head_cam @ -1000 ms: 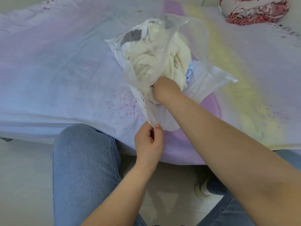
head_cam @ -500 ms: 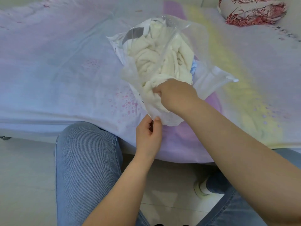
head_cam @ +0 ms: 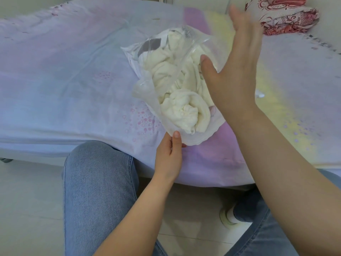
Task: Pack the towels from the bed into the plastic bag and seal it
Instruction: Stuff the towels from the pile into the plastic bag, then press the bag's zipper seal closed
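Crumpled cream towels (head_cam: 177,93) fill a clear plastic bag (head_cam: 147,89) on the pastel bed sheet (head_cam: 64,80). At the bag's 6 o'clock, the left hand (head_cam: 168,157) pinches its open edge; at 3 o'clock, the right hand (head_cam: 238,71) hovers, fingers spread straight.

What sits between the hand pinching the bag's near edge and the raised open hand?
In the head view, the cream towels inside the plastic bag lie between the left hand, which pinches the bag's edge, and the open right hand.
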Demonstrator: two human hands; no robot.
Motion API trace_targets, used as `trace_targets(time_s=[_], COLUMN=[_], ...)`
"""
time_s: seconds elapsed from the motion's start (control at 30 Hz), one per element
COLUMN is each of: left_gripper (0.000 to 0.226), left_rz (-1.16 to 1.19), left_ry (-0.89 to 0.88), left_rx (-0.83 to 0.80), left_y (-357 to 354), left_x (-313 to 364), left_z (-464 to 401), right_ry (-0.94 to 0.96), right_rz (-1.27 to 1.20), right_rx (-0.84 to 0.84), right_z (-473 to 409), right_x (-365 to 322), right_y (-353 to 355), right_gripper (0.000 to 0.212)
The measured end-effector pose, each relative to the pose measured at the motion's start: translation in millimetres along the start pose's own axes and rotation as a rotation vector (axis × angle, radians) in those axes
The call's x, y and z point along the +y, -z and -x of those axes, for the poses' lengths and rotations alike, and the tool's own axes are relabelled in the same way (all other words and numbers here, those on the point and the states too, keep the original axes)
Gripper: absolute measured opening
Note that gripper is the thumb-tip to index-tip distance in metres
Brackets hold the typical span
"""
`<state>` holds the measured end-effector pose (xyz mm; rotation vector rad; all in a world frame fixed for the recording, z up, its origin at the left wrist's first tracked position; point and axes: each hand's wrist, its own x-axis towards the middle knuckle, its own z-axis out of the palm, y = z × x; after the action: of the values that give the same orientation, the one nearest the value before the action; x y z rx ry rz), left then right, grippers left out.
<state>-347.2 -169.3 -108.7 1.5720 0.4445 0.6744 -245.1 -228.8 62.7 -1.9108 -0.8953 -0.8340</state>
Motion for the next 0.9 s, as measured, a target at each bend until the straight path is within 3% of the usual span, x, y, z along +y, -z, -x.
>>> trace_targets(time_s=[0.07, 0.17, 0.4, 0.53, 0.63, 0.7, 0.8, 0.83, 0.9], left_gripper=[0.031, 0.035, 0.041, 0.034, 0.049, 0.050, 0.040, 0.038, 0.036], left_rz=[0.029, 0.063, 0.160, 0.247, 0.307, 0.334, 0.329, 0.293, 0.239], left_ry=[0.053, 0.122, 0.118, 0.084, 0.121, 0.168, 0.280, 0.287, 0.248], left_rx=[0.032, 0.076, 0.022, -0.046, -0.098, -0.022, 0.224, 0.274, 0.328], left_y=[0, 1, 0, 1, 1, -1, -1, -1, 1], left_x=[-2, -5, 2, 14, 15, 17, 17, 18, 16], left_z=[0, -2, -16, -24, -24, -25, -35, -39, -44], right_ry=[-0.060, 0.014, -0.005, 0.022, 0.047, -0.025, -0.184, -0.242, -0.268], right_rz=[-0.027, 0.097, 0.263, 0.240, 0.293, 0.251, 0.001, -0.102, -0.166], right_rx=[-0.170, -0.330, -0.583, -0.545, -0.583, -0.642, -0.711, -0.677, -0.373], right_z=[-4, 7, 64, 86, 106, 118, 131, 134, 135], right_x=[3, 10, 31, 27, 22, 21, 22, 22, 28], right_y=[-7, -17, -24, -23, -24, -26, -25, -21, -7], right_gripper=[0.060, 0.033, 0.034, 0.032, 0.028, 0.028, 0.025, 0.023, 0.020])
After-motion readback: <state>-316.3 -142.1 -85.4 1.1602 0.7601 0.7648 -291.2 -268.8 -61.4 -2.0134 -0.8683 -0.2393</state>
